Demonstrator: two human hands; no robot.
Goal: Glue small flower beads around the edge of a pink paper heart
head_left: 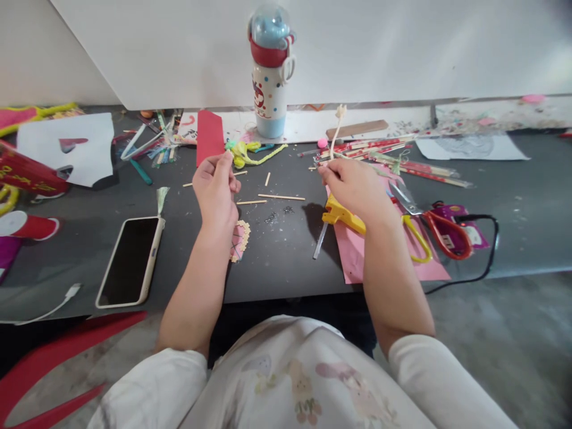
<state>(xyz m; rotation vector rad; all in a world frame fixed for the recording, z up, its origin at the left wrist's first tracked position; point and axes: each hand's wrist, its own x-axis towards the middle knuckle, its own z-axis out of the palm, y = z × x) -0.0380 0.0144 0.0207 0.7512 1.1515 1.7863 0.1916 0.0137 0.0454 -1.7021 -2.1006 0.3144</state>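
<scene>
My right hand is closed in a pinch on a thin cream-coloured strand, which stands up from the fingers and ends in a small knobby tip. Thumb and forefinger of my left hand are pressed together; whatever tiny pale bit sits at their tips is too small to name. Beneath the left wrist lies a pink piece with a beige bumpy border, partly hidden by the arm. Thin wooden sticks lie between the hands. Under my right hand is a yellow glue gun with a clear glue stick, on pink paper.
A cartoon bottle stands at the back against the white panel. Scissors and a black cord lie right. A phone, red tape roll and white cable are left. Wrapped sticks lie behind.
</scene>
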